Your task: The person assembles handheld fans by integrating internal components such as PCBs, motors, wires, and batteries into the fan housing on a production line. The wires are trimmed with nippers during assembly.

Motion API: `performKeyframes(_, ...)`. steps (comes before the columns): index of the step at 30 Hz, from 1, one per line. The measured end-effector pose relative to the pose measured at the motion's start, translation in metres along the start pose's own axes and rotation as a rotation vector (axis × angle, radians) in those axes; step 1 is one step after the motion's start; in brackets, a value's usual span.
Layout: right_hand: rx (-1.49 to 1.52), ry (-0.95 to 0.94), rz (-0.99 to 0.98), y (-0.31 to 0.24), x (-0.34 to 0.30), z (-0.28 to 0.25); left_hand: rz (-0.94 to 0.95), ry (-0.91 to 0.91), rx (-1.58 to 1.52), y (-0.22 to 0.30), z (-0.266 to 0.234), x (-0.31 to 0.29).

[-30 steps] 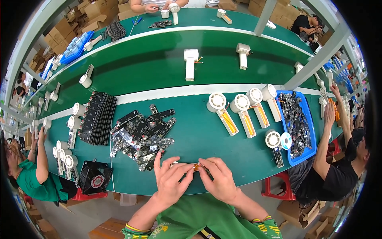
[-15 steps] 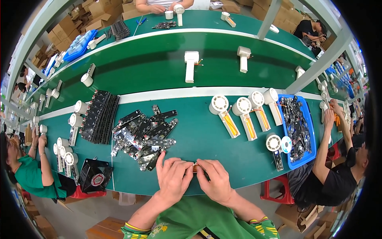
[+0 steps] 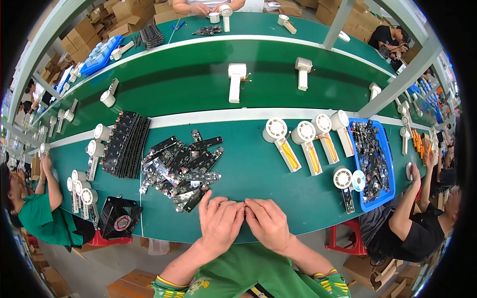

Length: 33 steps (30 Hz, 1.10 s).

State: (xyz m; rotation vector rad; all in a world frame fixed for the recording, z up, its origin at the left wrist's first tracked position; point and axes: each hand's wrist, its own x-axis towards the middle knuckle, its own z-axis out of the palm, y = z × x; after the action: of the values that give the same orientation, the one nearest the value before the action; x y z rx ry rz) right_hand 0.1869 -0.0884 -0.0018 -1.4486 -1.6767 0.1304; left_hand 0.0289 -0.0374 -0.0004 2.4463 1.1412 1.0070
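A small part, mostly hidden, is pinched between left hand [image 3: 221, 221] and right hand [image 3: 268, 223] at the near tabletop [image 3: 258, 169] edge; a slipped grip risks dropping it.

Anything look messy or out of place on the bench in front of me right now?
Mostly tidy. The black circuit boards beside your left hand lie in a loose, criss-crossed heap, unlike the neat row of boards to their left. The white fan housings stand in an orderly line. Nothing looks spilled or broken.
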Motion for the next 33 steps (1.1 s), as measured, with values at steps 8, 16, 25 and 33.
performKeyframes(8, -0.074, 0.010, 0.059, -0.002, 0.006, -0.002, 0.023, -0.064, -0.049, -0.001, -0.008, 0.004)
performKeyframes(16, 0.074, -0.030, -0.041, 0.007, 0.008, -0.008, -0.004, -0.116, -0.119, -0.010, -0.013, 0.005)
performKeyframes(25, 0.044, -0.141, -0.087, 0.010, 0.017, -0.018, 0.063, -0.105, -0.110, -0.016, -0.009, 0.010)
performKeyframes(33, 0.291, -0.539, 0.479, -0.009, 0.031, -0.055, 0.154, -0.212, -0.107, -0.029, -0.026, 0.003)
